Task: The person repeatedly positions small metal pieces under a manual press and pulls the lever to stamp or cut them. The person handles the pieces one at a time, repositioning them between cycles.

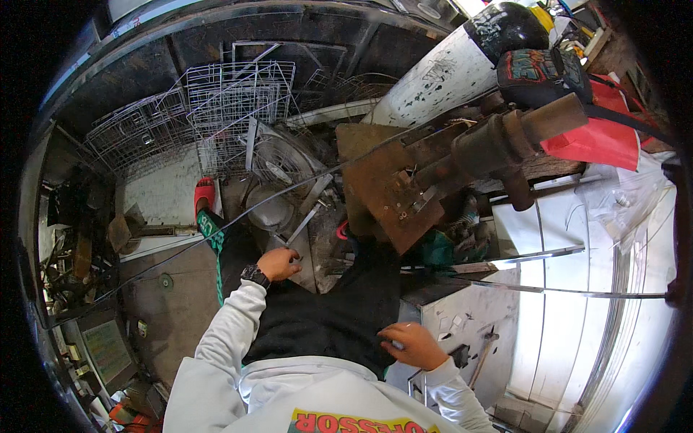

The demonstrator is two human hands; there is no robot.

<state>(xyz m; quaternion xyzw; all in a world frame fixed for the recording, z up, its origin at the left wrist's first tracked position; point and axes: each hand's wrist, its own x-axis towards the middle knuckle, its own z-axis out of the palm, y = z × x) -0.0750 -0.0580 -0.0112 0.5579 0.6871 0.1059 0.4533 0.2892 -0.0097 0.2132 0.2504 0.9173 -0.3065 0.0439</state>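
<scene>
Nearest, the right hand (411, 345) is resting on the edge of the white worktop (476, 317), fingers curled; whether they are pinching anything I cannot tell. Further out, the left hand (278, 264) is closing its grip around the near end of a flat metal strip (303, 225), which is leaning toward the fan (278, 169). The strip looks stiff, light, possibly sharp-edged, best held low. Beyond it, wire baskets (234, 101) are piling up.
</scene>
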